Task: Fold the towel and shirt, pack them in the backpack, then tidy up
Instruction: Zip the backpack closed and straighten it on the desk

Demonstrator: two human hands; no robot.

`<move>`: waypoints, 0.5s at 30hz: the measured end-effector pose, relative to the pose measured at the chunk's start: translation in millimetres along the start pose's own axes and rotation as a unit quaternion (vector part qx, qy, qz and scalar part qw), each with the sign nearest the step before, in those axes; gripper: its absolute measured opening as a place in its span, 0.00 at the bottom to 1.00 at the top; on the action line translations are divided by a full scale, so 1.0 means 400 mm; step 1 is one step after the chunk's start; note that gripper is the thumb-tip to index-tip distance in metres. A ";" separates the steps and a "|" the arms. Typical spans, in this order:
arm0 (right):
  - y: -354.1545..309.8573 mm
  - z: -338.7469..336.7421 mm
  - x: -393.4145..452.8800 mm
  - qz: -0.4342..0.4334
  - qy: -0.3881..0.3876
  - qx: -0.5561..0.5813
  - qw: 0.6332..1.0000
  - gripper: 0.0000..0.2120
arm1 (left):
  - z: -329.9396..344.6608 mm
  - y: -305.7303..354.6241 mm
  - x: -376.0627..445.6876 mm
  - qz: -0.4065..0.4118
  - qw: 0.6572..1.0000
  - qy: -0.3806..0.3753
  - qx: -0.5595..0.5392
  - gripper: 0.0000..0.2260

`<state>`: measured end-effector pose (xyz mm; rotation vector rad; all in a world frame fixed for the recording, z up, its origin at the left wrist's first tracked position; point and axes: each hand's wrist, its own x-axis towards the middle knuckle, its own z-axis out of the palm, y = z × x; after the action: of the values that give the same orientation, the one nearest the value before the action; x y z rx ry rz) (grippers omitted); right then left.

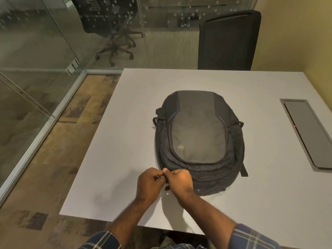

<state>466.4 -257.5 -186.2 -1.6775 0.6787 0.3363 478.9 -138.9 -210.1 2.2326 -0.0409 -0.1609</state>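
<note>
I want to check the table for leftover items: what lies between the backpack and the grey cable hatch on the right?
In the head view, only bare table lies between the backpack and the cable hatch.

I see one wide head-worn view, looking forward and steeply down over a grey table from its near edge, with my hands close below.

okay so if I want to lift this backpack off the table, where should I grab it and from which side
The backpack lies flat, front panel up, its top end nearest you at the table edge where both hands already work. No carry handle shows, so probably grip that near top end from your side, lifting upward. The loose strap on the right is a weaker hold.
</note>
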 end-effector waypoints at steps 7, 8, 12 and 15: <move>-0.009 0.003 0.013 0.030 0.031 0.032 0.999 0.19 | -0.034 0.015 0.020 -0.023 0.987 -0.134 -0.092 0.06; -0.010 0.001 0.013 0.029 0.030 0.032 0.999 0.18 | -0.044 0.025 0.023 -0.062 0.979 -0.149 -0.126 0.06; -0.012 -0.004 0.002 -0.008 0.029 -0.029 0.999 0.19 | -0.050 0.049 0.068 -0.276 0.915 -0.125 -0.265 0.10; -0.021 -0.018 -0.012 -0.055 0.038 -0.152 0.986 0.20 | -0.037 0.074 0.086 -0.325 0.886 -0.144 -0.298 0.09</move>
<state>466.6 -262.3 -175.1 -2.0187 0.6086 0.3098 515.8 -148.7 -181.2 1.5123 0.5355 -0.7637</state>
